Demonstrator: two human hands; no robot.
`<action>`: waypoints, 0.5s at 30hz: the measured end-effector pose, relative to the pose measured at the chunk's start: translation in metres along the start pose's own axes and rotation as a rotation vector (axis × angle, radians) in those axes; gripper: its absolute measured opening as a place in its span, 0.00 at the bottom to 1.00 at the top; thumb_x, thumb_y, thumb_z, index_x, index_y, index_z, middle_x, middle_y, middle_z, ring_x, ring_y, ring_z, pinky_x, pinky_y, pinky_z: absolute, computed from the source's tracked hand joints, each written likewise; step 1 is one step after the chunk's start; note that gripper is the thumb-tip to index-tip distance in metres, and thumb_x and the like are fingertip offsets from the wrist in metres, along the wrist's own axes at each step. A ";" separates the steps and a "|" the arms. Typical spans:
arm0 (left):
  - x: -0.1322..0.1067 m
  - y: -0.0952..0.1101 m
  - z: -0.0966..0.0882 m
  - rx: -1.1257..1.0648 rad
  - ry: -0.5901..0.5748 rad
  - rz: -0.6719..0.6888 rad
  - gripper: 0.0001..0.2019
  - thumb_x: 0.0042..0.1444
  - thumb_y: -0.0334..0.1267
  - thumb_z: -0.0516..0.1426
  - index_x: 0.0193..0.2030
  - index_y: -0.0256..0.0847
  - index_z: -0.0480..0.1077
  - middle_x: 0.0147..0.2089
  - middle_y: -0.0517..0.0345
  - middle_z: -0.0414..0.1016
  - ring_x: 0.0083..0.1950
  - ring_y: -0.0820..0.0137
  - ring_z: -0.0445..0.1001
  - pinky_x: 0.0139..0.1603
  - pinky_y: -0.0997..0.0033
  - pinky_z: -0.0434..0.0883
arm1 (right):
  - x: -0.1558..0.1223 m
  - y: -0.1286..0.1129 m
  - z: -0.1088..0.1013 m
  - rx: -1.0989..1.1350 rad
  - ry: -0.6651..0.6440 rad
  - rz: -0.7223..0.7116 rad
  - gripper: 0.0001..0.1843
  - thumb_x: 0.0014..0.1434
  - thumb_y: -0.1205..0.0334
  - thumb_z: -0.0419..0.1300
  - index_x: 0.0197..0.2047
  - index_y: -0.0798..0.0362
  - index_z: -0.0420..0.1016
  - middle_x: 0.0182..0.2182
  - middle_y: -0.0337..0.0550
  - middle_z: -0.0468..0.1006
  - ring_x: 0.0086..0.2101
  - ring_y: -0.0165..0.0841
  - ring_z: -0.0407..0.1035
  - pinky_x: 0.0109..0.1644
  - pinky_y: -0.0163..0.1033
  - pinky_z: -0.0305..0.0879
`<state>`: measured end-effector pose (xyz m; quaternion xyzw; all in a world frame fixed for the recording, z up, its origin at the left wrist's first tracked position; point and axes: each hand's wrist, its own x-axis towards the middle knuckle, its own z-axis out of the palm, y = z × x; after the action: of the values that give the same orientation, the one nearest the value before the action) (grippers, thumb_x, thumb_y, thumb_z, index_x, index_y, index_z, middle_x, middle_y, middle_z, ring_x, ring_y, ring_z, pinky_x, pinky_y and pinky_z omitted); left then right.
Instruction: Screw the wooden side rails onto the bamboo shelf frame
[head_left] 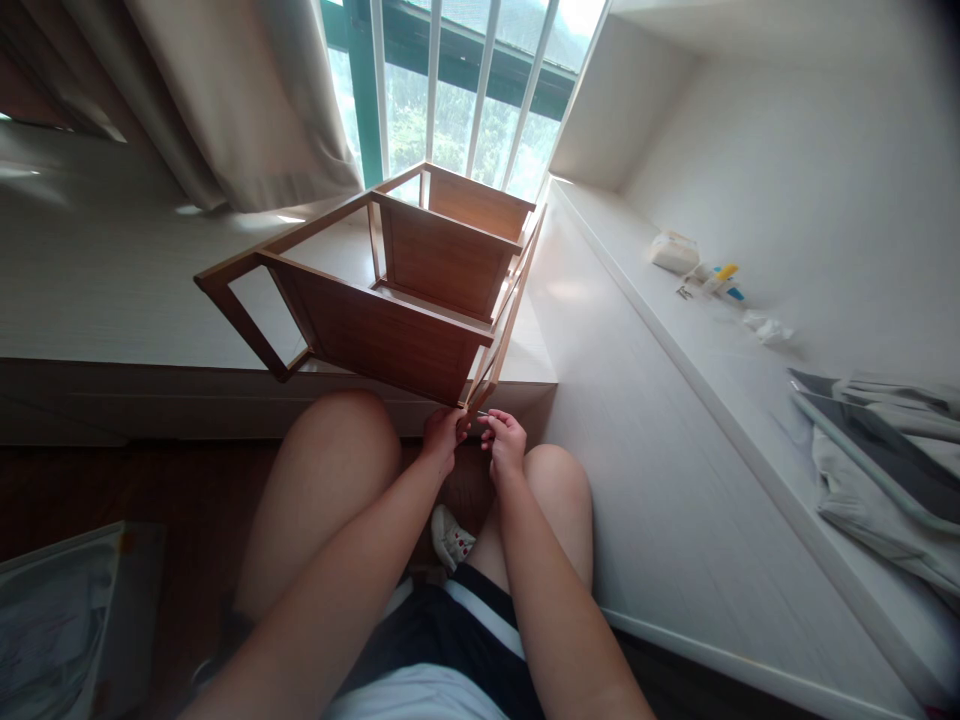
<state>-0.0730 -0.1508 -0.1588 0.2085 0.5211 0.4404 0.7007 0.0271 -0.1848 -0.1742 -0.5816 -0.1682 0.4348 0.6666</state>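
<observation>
Nearest: white shirt (420, 695). The L hand (444, 437) is closed on the near R corner of the wooden rack (390, 340); the R hand (504, 440) pinches a thin piece (482, 414), too small to identify. Poss. risks: loose pinch, so piece drops to dark floor (187, 490); uneven push, so rack slides. Rack sits on pale window ledge (112, 270), near end overhanging. Far: barred window (457, 130), w/ beige curtain (247, 110) L.

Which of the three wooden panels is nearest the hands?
The front panel: its lower right corner is by the left hand, while the middle panel and back panel stand farther off, toward the window.
</observation>
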 end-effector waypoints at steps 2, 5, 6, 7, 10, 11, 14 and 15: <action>0.000 0.000 0.000 0.000 0.000 0.000 0.06 0.62 0.37 0.61 0.38 0.35 0.73 0.31 0.62 0.73 0.29 0.76 0.71 0.29 0.76 0.69 | 0.000 0.000 -0.001 0.004 0.000 0.013 0.16 0.46 0.56 0.67 0.37 0.56 0.75 0.26 0.43 0.82 0.18 0.24 0.62 0.15 0.28 0.56; 0.000 0.000 0.000 0.005 0.001 0.000 0.07 0.62 0.37 0.61 0.38 0.35 0.72 0.32 0.62 0.74 0.29 0.76 0.72 0.30 0.75 0.70 | 0.001 0.001 -0.002 -0.001 -0.007 0.035 0.17 0.47 0.53 0.68 0.36 0.57 0.75 0.26 0.43 0.82 0.17 0.24 0.62 0.15 0.29 0.57; 0.000 0.000 0.001 0.008 0.001 0.001 0.07 0.62 0.38 0.61 0.38 0.34 0.72 0.32 0.61 0.74 0.30 0.76 0.72 0.30 0.75 0.70 | 0.002 0.001 -0.003 -0.007 -0.012 0.043 0.18 0.47 0.52 0.67 0.36 0.57 0.75 0.25 0.44 0.82 0.17 0.24 0.62 0.15 0.29 0.57; 0.000 0.001 0.001 0.011 0.001 0.001 0.07 0.63 0.38 0.61 0.39 0.34 0.73 0.33 0.61 0.74 0.30 0.76 0.72 0.31 0.75 0.71 | 0.003 0.002 -0.003 -0.015 -0.017 0.048 0.18 0.48 0.51 0.67 0.36 0.57 0.75 0.25 0.44 0.81 0.17 0.24 0.62 0.15 0.29 0.57; 0.000 0.001 0.001 0.022 0.001 -0.003 0.08 0.63 0.38 0.60 0.41 0.34 0.72 0.35 0.60 0.74 0.30 0.76 0.71 0.30 0.75 0.71 | 0.005 0.005 -0.003 -0.058 -0.032 0.048 0.19 0.51 0.48 0.65 0.35 0.56 0.74 0.24 0.43 0.80 0.16 0.24 0.62 0.15 0.29 0.56; 0.000 0.000 0.001 0.026 0.002 -0.005 0.08 0.63 0.38 0.60 0.41 0.34 0.72 0.35 0.60 0.74 0.31 0.76 0.71 0.30 0.76 0.71 | 0.005 0.006 -0.003 -0.079 -0.036 0.042 0.19 0.52 0.47 0.64 0.35 0.56 0.73 0.24 0.43 0.80 0.16 0.24 0.61 0.15 0.29 0.56; 0.000 0.000 0.001 0.035 0.004 -0.004 0.08 0.64 0.38 0.60 0.41 0.34 0.72 0.36 0.59 0.73 0.31 0.77 0.71 0.29 0.76 0.71 | 0.007 0.010 -0.002 -0.164 -0.053 0.013 0.20 0.55 0.45 0.61 0.34 0.56 0.74 0.22 0.41 0.78 0.15 0.25 0.61 0.14 0.29 0.54; 0.000 0.000 0.001 0.037 0.003 -0.003 0.08 0.64 0.38 0.60 0.41 0.34 0.72 0.36 0.59 0.73 0.31 0.77 0.71 0.29 0.77 0.71 | 0.008 0.010 -0.003 -0.197 -0.053 -0.004 0.20 0.56 0.45 0.60 0.34 0.55 0.74 0.22 0.40 0.78 0.15 0.25 0.61 0.14 0.29 0.54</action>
<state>-0.0724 -0.1506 -0.1586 0.2201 0.5305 0.4300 0.6966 0.0294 -0.1810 -0.1864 -0.6321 -0.2289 0.4300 0.6026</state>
